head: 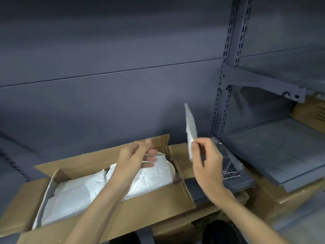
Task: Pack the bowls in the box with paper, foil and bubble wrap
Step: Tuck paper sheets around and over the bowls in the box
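Observation:
An open cardboard box (140,210) lies on a low shelf, filled with white wrapped bundles (151,175); no bare bowl shows. My left hand (135,159) hovers over the right end of the box, fingers loosely curled, with nothing clearly held. To the right of the box, my right hand (205,161) is raised and pinches a white sheet of paper (190,131) that stands upright. A crumpled clear plastic wrap (228,162) lies on the shelf just behind that hand.
Grey metal shelving with a slotted upright (226,85) fills the background. A grey shelf board (274,150) sits at right, with more cardboard boxes (309,111) behind and below it. The box's flaps (181,159) stand open.

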